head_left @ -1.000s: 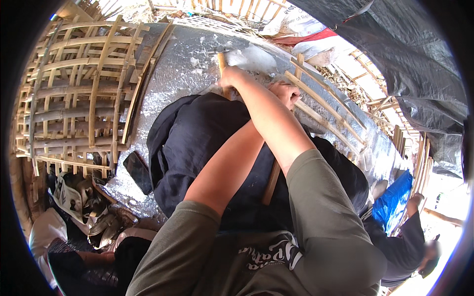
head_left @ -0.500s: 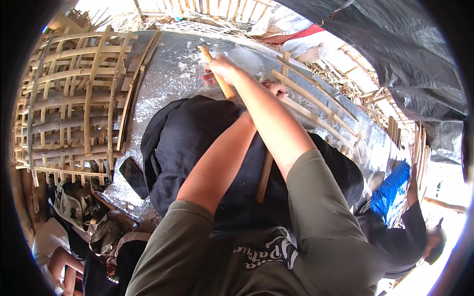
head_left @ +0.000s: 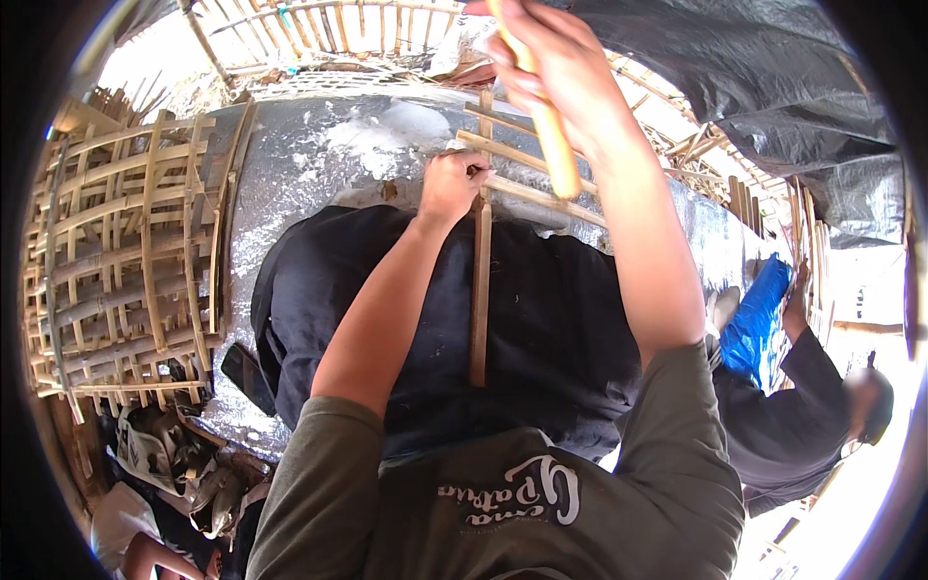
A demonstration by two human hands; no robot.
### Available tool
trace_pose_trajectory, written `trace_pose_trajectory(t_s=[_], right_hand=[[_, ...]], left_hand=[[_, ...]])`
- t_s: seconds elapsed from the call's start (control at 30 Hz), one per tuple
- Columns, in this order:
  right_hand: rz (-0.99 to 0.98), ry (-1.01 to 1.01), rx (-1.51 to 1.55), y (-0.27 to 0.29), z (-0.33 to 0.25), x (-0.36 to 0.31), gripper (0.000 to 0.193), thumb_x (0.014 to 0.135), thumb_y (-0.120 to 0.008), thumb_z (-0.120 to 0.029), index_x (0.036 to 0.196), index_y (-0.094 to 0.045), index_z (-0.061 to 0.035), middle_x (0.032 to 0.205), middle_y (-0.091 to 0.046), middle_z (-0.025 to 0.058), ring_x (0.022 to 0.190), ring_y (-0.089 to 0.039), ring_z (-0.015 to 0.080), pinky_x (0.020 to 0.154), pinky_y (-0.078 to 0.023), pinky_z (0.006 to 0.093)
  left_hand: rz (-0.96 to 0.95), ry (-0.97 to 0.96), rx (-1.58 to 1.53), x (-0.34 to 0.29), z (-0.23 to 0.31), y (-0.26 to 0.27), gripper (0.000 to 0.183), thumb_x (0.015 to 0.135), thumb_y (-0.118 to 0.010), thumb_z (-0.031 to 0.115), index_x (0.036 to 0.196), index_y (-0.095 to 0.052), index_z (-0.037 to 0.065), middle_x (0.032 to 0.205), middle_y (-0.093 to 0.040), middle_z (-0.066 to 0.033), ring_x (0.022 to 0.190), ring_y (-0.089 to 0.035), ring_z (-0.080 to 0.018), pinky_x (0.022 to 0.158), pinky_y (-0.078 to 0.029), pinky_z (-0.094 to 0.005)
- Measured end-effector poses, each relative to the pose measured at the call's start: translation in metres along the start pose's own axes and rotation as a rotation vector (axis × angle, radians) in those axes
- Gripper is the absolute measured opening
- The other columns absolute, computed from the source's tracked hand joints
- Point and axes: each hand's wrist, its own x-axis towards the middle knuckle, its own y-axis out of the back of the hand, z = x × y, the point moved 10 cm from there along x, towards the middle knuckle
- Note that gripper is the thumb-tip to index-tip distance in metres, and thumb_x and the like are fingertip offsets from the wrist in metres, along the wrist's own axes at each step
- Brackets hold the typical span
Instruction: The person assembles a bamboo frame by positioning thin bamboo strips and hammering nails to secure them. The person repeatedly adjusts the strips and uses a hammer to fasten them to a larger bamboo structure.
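Note:
My right hand (head_left: 565, 72) is raised above the work, its fingers wrapped round a pale wooden handle (head_left: 553, 145); any head on this tool is hidden or out of view. Below and to the left, my left hand (head_left: 450, 188) pinches at the near end of a light bamboo slat (head_left: 546, 198). Whatever lies between those fingertips is too small to make out. That slat end meets a long wooden strip (head_left: 480, 300), which runs toward me over the black cloth (head_left: 377, 261) on my legs. Two more slats, one of them the middle slat (head_left: 517, 155), cross the same strip farther off.
Woven bamboo lattice panels (head_left: 135, 261) stand at the left. A dark flat phone-like object (head_left: 248, 377) lies beside my leg on the silvery sheet (head_left: 290, 145). At the right, another person (head_left: 793, 416) sits near a blue plastic bundle (head_left: 759, 319). Black sheeting (head_left: 754, 77) hangs at upper right.
My right hand has swung up and to the right with the wooden handle. My arms no longer cross. The left hand and slat frame now appear farther left in the view.

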Motion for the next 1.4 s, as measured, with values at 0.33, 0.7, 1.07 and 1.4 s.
trace_pose_trajectory(t_s=[0.33,0.7,1.07,1.4], right_hand=[[0.588,0.008,-0.899,0.094,0.087,-0.139,0.022,0.102,-0.053,-0.020,0.117,-0.058,-0.0055,0.073,-0.058,0.0115,0.054,-0.054,0.0160,0.048,-0.041,0.0321],[0.663,0.125,-0.911,0.088,0.124,-0.140,0.018,0.099,-0.053,-0.014,0.114,-0.055,-0.0027,0.081,-0.063,0.0263,0.080,-0.062,0.0478,0.065,-0.047,0.0548],[0.617,0.181,-0.987,0.071,0.140,-0.146,0.023,0.097,-0.054,-0.008,0.120,-0.053,-0.0025,0.082,-0.064,0.0274,0.077,-0.062,0.0484,0.065,-0.048,0.0547],[0.662,0.187,-1.054,0.071,0.151,-0.147,0.027,0.097,-0.055,-0.007,0.123,-0.052,-0.0009,0.089,-0.064,0.0290,0.084,-0.062,0.0499,0.069,-0.049,0.0553]], left_hand=[[-0.038,0.040,0.013,0.002,0.008,-0.004,0.017,0.080,-0.080,0.018,0.087,-0.074,0.003,0.080,-0.072,-0.0107,0.067,-0.066,-0.0218,0.067,-0.052,-0.0328],[-0.041,0.066,0.054,0.003,0.008,-0.003,0.018,0.077,-0.080,0.015,0.086,-0.074,0.001,0.076,-0.072,-0.0120,0.065,-0.068,-0.0216,0.066,-0.054,-0.0319],[-0.063,0.079,0.067,0.004,0.009,-0.004,0.019,0.078,-0.080,0.017,0.086,-0.074,0.001,0.077,-0.072,-0.0118,0.066,-0.068,-0.0214,0.067,-0.054,-0.0315],[-0.072,0.064,0.107,0.005,0.009,-0.004,0.019,0.079,-0.080,0.019,0.086,-0.075,0.002,0.075,-0.072,-0.0114,0.065,-0.068,-0.0207,0.066,-0.054,-0.0315]])
